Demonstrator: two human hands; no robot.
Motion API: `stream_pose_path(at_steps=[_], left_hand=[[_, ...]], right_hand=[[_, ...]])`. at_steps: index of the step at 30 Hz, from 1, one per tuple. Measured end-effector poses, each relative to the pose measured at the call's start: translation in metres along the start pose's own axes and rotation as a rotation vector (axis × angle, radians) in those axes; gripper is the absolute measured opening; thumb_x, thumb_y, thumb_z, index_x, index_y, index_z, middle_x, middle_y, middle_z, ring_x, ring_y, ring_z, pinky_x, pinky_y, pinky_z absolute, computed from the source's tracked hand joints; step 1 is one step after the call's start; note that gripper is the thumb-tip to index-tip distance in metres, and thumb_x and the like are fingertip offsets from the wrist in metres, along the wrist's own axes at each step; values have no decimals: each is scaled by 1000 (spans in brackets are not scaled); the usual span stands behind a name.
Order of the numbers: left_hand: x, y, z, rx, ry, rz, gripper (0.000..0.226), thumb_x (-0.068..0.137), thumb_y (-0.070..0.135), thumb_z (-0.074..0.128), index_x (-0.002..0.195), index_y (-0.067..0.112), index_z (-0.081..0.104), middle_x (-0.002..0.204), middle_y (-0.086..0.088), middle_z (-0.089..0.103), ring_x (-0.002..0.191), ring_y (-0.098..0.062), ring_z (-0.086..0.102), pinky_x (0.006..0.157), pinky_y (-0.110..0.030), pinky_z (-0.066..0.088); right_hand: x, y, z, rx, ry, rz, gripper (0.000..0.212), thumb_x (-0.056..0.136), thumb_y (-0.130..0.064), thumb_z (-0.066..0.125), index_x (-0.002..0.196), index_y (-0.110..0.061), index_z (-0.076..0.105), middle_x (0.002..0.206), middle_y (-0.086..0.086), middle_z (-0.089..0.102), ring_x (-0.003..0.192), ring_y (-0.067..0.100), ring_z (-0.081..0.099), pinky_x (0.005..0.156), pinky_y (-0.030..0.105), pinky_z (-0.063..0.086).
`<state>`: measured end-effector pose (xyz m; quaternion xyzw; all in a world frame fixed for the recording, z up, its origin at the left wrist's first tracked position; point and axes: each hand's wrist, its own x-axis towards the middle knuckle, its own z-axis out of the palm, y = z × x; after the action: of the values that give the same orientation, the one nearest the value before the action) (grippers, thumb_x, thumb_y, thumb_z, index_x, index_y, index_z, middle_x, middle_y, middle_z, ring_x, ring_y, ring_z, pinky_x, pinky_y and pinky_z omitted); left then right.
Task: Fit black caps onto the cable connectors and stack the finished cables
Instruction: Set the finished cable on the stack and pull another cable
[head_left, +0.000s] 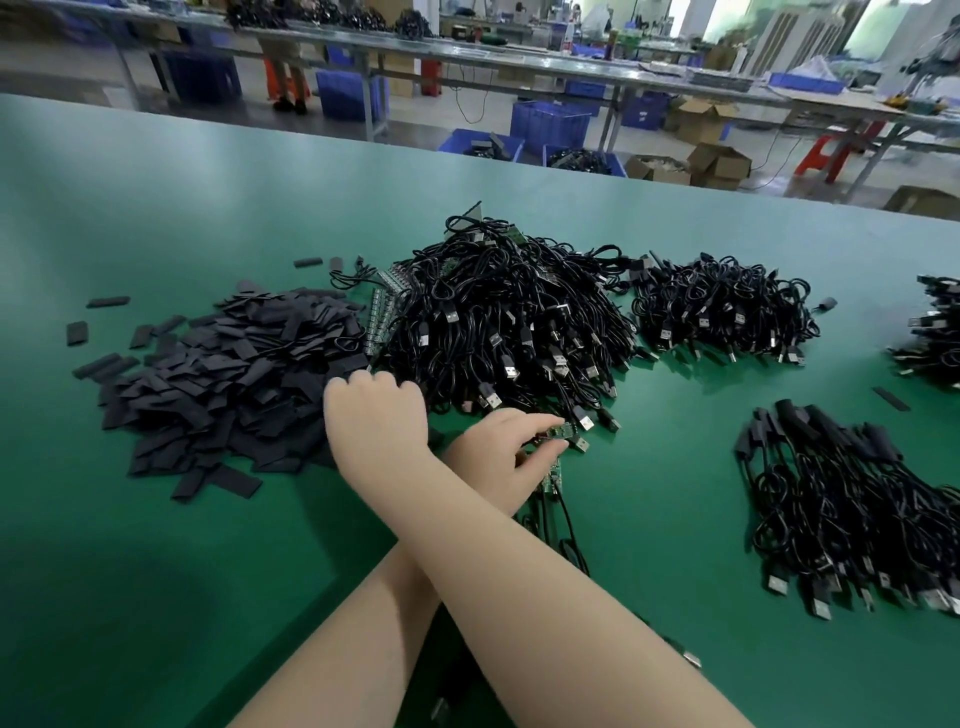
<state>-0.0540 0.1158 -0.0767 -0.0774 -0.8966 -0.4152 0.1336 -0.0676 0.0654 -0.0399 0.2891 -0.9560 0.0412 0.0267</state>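
While arms cross | right hand (376, 410) fingers hidden at caps (228, 384) | left hand (498, 452) pinches board (558, 434)

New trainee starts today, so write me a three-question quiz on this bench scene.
1. True or false: the black caps lie in a blue bin.
2. Fill in: the left hand pinches a small ___ circuit board.
3. Which hand reaches across to the black caps? A: left hand. B: right hand.

Key: 1 false, they lie loose on the table; 2 green; 3 B.
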Motion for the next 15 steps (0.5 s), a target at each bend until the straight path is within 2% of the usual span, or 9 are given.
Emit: stream_pose_path(at_steps=[3,7,10,13,15], left_hand=[[1,-5,1,-5,2,-17,28,95,39,59,121,33,67,110,15,65,95,-4,60,81,-28,50],[0,-6,7,103,-22,11,30,97,43,55,124,35,65,116,15,64,87,-6,62,76,-29,51],[1,-6,9,97,5,24,30,97,43,55,123,33,66,113,14,65,80,-7,63,71,-29,52],[1,-6,8,93,42,15,28,95,40,59,120,30,68,108,12,67,77,-8,63,68,-26,52],[1,-6,9,82,78,37,27,94,38,61,119,28,69,105,11,68,74,-7,61,68,-25,51]], right_hand=[[8,8,13,-7,-45,-22,23,93,-2,55,115,-7,56,121,12,57,115,33,51,77,37,32],[8,16,22,-7,51,-57,19,89,1,57,106,-7,58,114,11,58,110,33,51,75,35,32],[6,16,25,26,136,-52,17,89,1,54,104,-7,56,112,11,58,106,33,53,73,34,31],[-1,14,20,9,218,-69,16,85,1,55,94,-12,51,96,4,56,91,30,58,66,33,30],[-9,14,14,10,269,-51,21,84,1,56,93,-14,44,84,1,44,74,26,54,59,33,28]])
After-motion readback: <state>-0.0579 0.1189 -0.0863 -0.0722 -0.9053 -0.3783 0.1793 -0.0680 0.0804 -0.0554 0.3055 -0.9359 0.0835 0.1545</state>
